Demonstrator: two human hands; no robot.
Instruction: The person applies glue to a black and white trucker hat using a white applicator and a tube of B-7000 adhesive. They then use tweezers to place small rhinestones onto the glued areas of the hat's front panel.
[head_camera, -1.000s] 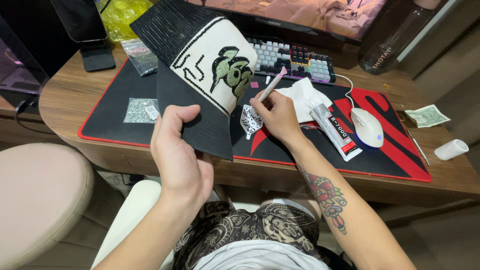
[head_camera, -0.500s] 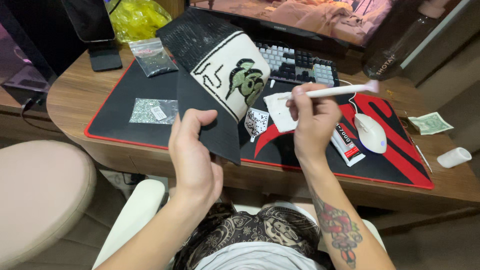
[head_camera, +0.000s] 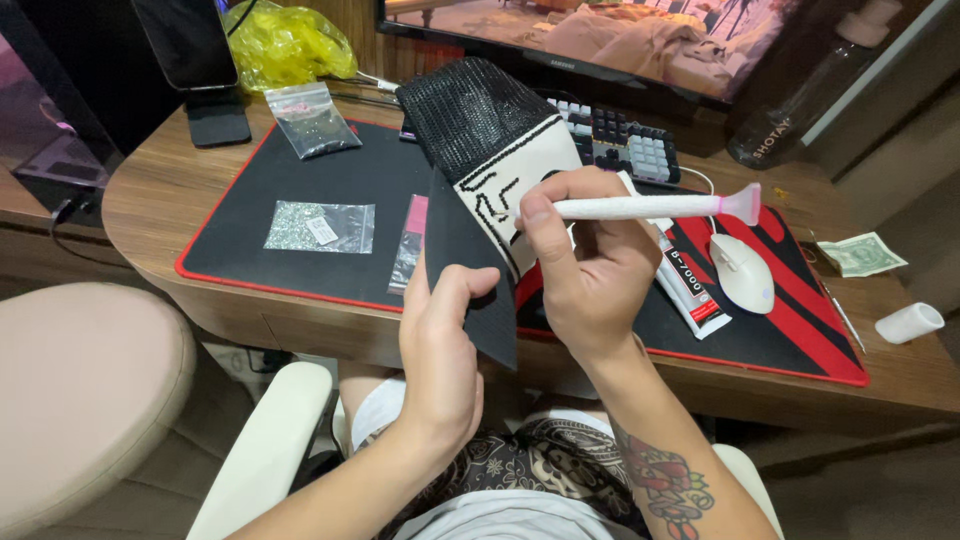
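Cap (head_camera: 480, 130) sits tilted over the near edge of the desk (head_camera: 160, 200), brim gripped by the left hand (head_camera: 440, 340). Right hand (head_camera: 590, 270) pinches a white pen tool (head_camera: 650, 207), lying sideways with its tip against the cap's pale front panel.

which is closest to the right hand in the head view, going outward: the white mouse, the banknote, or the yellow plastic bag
Measured from the right hand:
1. White mouse, just to its right on the red and black desk mat.
2. Banknote, farther right on the bare wooden desk, past the mat's edge.
3. Yellow plastic bag, farthest, at the desk's back left.
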